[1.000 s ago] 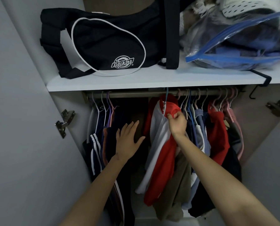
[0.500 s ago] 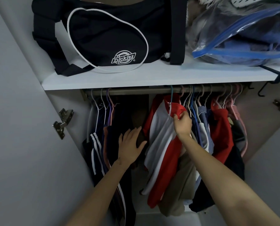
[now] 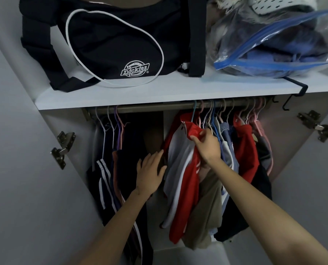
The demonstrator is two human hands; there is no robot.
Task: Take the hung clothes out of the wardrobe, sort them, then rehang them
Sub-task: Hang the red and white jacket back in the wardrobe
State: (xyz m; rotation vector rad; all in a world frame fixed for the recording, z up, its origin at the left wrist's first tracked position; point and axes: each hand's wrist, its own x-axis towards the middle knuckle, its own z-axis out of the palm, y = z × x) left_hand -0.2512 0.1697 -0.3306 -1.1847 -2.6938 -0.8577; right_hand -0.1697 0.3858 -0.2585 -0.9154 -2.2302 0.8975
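Matt cloth jacket [image 3: 180, 169] – dull metal rail [image 3: 140, 109], glossy plastic bag [image 3: 285, 44], smooth white shelf [image 3: 121, 94]

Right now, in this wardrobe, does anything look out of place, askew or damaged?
Nothing looks damaged or spilled. Only the red and white jacket hangs unevenly: the right hand pinches its collar and bunches the cloth there. The left hand is open in the gap beside it.

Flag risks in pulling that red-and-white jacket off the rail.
1. The right hand pinches the red-and-white jacket by its collar fabric, not its teal hanger; a tug may slip it off.
2. Neighbouring hangers crowd the rail beside it; hooks could tangle and drag others along.
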